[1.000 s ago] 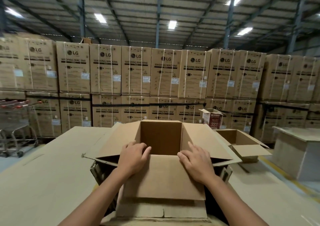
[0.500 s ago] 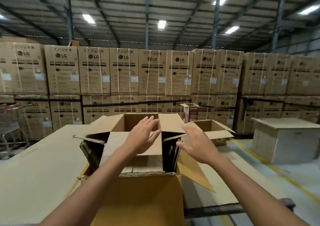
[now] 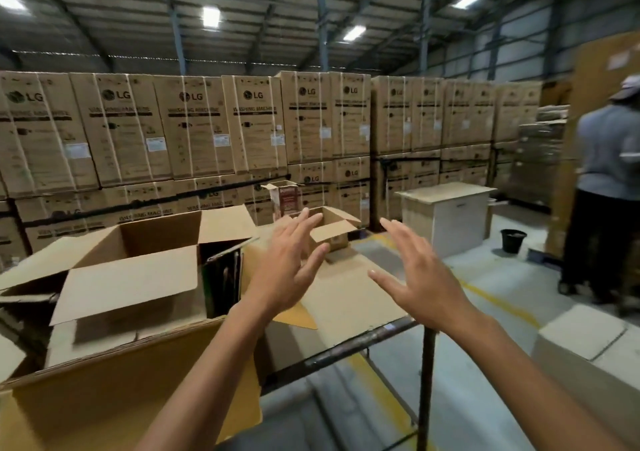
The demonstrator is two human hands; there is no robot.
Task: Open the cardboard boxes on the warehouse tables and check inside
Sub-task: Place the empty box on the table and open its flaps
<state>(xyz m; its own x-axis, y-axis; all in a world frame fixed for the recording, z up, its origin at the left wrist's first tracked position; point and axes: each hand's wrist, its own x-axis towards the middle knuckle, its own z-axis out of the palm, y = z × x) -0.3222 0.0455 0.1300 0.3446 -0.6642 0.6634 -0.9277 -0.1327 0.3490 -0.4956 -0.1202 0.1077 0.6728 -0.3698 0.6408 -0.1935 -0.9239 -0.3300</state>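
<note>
Right now both your hands are spread and empty: left hand [image 3: 289, 270] and right hand [image 3: 420, 277] hover above the bench [image 3: 349, 298], gripping nothing. Nearest, at nine o'clock, the big cardboard box [image 3: 131, 277] sits with its flaps up. The small open box [image 3: 332, 229] lies at twelve o'clock, near the bench's far end; a hasty reach could nudge it off. Beyond stand stacked washing-machine cartons [image 3: 194, 132], and at three o'clock a person [image 3: 609, 180] on the floor.
</note>
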